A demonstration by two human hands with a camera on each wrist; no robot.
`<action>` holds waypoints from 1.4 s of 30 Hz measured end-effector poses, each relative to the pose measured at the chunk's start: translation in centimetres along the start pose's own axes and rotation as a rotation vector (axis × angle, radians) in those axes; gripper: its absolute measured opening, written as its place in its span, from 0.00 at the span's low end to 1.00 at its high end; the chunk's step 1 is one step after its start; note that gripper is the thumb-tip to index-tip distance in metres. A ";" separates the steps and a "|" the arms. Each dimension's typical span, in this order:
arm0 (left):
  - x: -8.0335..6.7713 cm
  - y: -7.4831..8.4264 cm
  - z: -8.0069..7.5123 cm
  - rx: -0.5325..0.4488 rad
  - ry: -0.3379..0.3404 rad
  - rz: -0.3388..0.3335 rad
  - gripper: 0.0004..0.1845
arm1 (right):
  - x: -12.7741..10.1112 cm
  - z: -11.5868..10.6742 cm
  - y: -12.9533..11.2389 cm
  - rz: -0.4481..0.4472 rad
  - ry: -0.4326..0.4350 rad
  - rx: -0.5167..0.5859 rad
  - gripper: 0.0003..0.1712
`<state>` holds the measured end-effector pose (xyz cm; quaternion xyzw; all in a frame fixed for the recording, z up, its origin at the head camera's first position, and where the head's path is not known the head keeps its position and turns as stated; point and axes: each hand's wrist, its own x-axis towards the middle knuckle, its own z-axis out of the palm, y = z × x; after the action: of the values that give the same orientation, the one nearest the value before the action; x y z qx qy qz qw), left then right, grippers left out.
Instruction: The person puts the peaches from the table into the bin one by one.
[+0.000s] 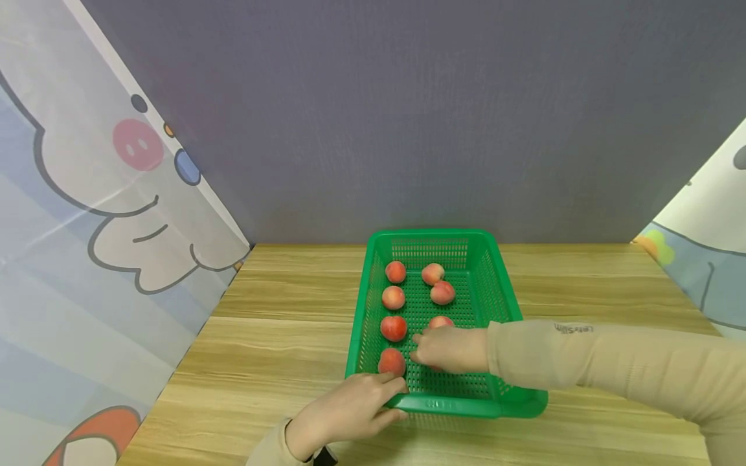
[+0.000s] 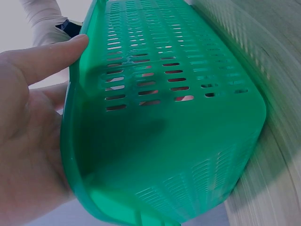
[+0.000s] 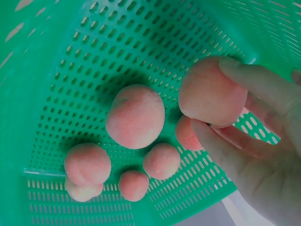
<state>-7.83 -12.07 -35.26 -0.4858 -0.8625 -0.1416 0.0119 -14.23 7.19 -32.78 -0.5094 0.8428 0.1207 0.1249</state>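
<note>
A green plastic basket (image 1: 449, 406) with slotted walls stands on the wooden table. My left hand (image 1: 355, 406) grips its near rim at the left corner; in the left wrist view the thumb (image 2: 70, 49) lies against the outer side. My right hand (image 1: 450, 349) reaches down inside the basket. In the right wrist view it pinches a peach (image 3: 212, 92) between thumb and fingers; from the head this peach is mostly hidden. Another peach (image 1: 441, 321) lies just beyond that hand. Four-sided walls enclose a left-hand column of several peaches (image 1: 394, 328), the nearest peach (image 1: 392, 362) close to my left fingers.
Two more peaches (image 1: 443, 293) touch each other toward the basket's far side. A dark grey panel (image 1: 443, 129) rises behind the table (image 1: 262, 336). Sheets with cartoon prints (image 1: 116, 194) hang at the left and right.
</note>
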 end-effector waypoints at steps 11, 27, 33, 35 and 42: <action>0.0 -0.1 0.1 -0.009 0.003 0.001 0.10 | 0.3 0.7 -0.2 0.033 -0.077 0.039 0.19; 0.0 -0.1 0.0 -0.006 0.009 0.010 0.10 | 0.9 1.5 -0.3 0.034 -0.109 0.040 0.13; 0.0 -0.1 0.0 -0.008 0.009 0.011 0.10 | 1.1 1.7 -0.4 0.049 -0.132 0.077 0.15; 0.0 -0.1 0.0 -0.007 0.010 0.012 0.10 | 1.2 1.7 -0.4 0.048 -0.137 0.062 0.16; 0.1 -0.1 0.0 -0.005 0.011 0.015 0.10 | 1.2 1.6 -0.6 0.053 -0.154 0.042 0.17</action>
<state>-7.96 -12.08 -35.30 -0.4915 -0.8583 -0.1464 0.0166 -14.08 6.41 -34.78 -0.4733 0.8463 0.1450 0.1969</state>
